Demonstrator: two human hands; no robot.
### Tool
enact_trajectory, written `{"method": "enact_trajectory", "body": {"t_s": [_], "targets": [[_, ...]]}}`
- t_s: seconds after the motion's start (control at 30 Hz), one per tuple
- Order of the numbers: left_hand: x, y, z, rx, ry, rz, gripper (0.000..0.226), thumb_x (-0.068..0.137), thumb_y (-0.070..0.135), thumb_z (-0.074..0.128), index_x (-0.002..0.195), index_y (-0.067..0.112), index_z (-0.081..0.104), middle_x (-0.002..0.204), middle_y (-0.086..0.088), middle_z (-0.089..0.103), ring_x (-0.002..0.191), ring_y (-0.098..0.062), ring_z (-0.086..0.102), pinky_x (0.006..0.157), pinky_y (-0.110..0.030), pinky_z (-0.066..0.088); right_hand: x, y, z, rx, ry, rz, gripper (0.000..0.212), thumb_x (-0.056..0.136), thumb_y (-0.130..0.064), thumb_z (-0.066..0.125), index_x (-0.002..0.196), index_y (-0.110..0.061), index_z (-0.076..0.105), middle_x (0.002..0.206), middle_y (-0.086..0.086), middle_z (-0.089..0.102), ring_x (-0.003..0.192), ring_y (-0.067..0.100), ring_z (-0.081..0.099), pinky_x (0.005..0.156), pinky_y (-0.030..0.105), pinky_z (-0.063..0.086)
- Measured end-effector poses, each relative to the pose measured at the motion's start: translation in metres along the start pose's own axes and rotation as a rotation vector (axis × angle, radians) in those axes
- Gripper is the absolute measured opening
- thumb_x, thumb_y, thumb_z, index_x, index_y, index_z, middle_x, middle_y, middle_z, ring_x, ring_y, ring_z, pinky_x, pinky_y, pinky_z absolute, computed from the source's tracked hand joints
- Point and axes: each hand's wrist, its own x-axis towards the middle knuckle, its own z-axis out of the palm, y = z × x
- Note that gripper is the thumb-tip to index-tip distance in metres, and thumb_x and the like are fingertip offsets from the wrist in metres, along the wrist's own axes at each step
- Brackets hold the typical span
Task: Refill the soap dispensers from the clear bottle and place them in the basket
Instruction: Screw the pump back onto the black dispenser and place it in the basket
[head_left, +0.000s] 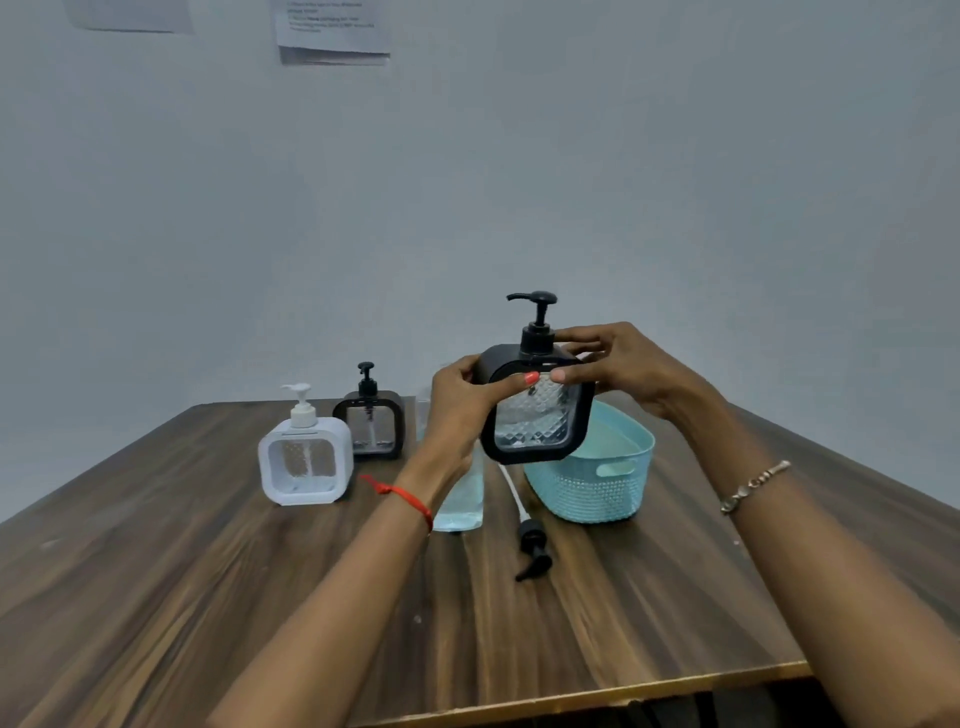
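I am holding the black dispenser (537, 421) upright in the air near the basket (613, 488), left hand (462, 400) gripping its side, right hand (618, 369) pinching its top corner, probably steadying it for lowering in; the clear bottle (460, 499) is standing on the bench (208, 571) behind my left wrist.

Pale grey wall (571, 156), taped paper notices (332, 31), dark wooden table (156, 571)

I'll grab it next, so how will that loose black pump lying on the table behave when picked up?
The loose pump looks small and plastic, so it is probably light. Its long thin white tube will likely flex and swing. Lying on its side on the table, it might roll if nudged.
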Motion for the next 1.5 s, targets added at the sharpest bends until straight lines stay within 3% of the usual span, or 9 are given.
{"method": "enact_trajectory", "body": {"t_s": [0.2, 0.37, 0.5, 0.67, 0.9, 1.07, 1.17, 1.3, 1.5], "targets": [[0.036, -0.018, 0.053, 0.086, -0.074, -0.004, 0.048, 0.068, 0.012, 0.082, 0.112, 0.007, 0.064, 0.106, -0.007, 0.071, 0.095, -0.020, 0.069, 0.085, -0.034, 0.055, 0.009, 0.026, -0.051, -0.018, 0.024, 0.008, 0.052, 0.074, 0.006, 0.069, 0.116, -0.024, 0.060, 0.104, 0.010, 0.068, 0.089, 0.021, 0.066, 0.077, 0.031, 0.057], [0.048, -0.041, 0.084, 0.168, -0.080, -0.029, 0.035, 0.071, 0.015, 0.080, 0.101, 0.014, 0.063, 0.090, 0.004, 0.068, 0.080, -0.007, 0.065, 0.068, -0.016, 0.050, 0.017, 0.060, -0.075, -0.023, 0.012, 0.085, 0.050, 0.077, 0.006, 0.066, 0.118, -0.022, 0.059, 0.107, 0.008, 0.067, 0.094, 0.019, 0.065, 0.079, 0.026, 0.057], [0.046, -0.073, 0.094, 0.186, -0.087, -0.080, 0.031, 0.073, 0.015, 0.078, 0.100, 0.012, 0.062, 0.092, 0.001, 0.068, 0.086, -0.013, 0.065, 0.070, -0.018, 0.050, 0.017, 0.090, -0.075, -0.027, 0.018, 0.154, 0.046, 0.078, 0.005, 0.066, 0.117, -0.019, 0.060, 0.109, 0.007, 0.065, 0.100, 0.018, 0.062, 0.076, 0.018, 0.054], [0.038, -0.093, 0.094, 0.279, -0.086, -0.050, 0.022, 0.073, 0.019, 0.079, 0.090, 0.018, 0.065, 0.077, 0.015, 0.064, 0.072, 0.003, 0.060, 0.062, -0.008, 0.045, 0.012, 0.120, -0.066, -0.047, 0.023, 0.210, 0.043, 0.081, -0.002, 0.066, 0.116, -0.024, 0.060, 0.115, 0.001, 0.061, 0.113, 0.015, 0.051, 0.094, 0.029, 0.039], [0.026, -0.109, 0.090, 0.329, -0.058, -0.066, 0.024, 0.074, 0.018, 0.077, 0.087, 0.027, 0.060, 0.082, 0.016, 0.063, 0.088, -0.011, 0.062, 0.087, -0.031, 0.050, 0.006, 0.146, -0.048, -0.036, 0.062, 0.223, 0.046, 0.071, -0.017, 0.073, 0.108, -0.041, 0.063, 0.125, -0.007, 0.061, 0.121, 0.011, 0.050, 0.107, 0.037, 0.036], [0.020, -0.114, 0.089, 0.375, -0.034, -0.026, 0.026, 0.068, 0.030, 0.075, 0.091, 0.025, 0.064, 0.096, 0.006, 0.069, 0.094, -0.015, 0.064, 0.087, -0.035, 0.052, -0.002, 0.150, -0.034, 0.026, 0.110, 0.190, 0.051, 0.079, 0.002, 0.064, 0.119, -0.027, 0.057, 0.120, 0.001, 0.061, 0.112, 0.014, 0.054, 0.087, 0.019, 0.044], [0.023, -0.125, 0.089, 0.413, -0.036, -0.016, 0.052, 0.056, 0.051, 0.066, 0.101, 0.026, 0.068, 0.102, 0.004, 0.069, 0.102, -0.019, 0.061, 0.091, -0.044, 0.051, -0.006, 0.149, -0.028, 0.050, 0.150, 0.188, 0.051, 0.077, 0.007, 0.062, 0.117, -0.025, 0.057, 0.107, -0.002, 0.061, 0.100, 0.010, 0.053, 0.074, 0.011, 0.042], [0.026, -0.125, 0.086, 0.476, -0.033, 0.015, 0.050, 0.058, 0.052, 0.065, 0.099, 0.025, 0.070, 0.099, 0.007, 0.070, 0.100, -0.016, 0.062, 0.090, -0.043, 0.051, -0.006, 0.151, -0.021, 0.042, 0.173, 0.194, 0.050, 0.074, 0.007, 0.064, 0.115, -0.021, 0.060, 0.103, -0.002, 0.062, 0.093, 0.006, 0.056, 0.078, 0.018, 0.044], [0.027, -0.117, 0.078, 0.470, -0.019, 0.054, 0.021, 0.069, 0.026, 0.077, 0.084, 0.022, 0.063, 0.085, 0.010, 0.061, 0.089, -0.010, 0.057, 0.087, -0.035, 0.047, -0.003, 0.157, -0.017, -0.017, 0.203, 0.190, 0.048, 0.069, -0.004, 0.073, 0.112, -0.023, 0.061, 0.113, 0.003, 0.063, 0.109, 0.018, 0.056, 0.098, 0.038, 0.043]]}}
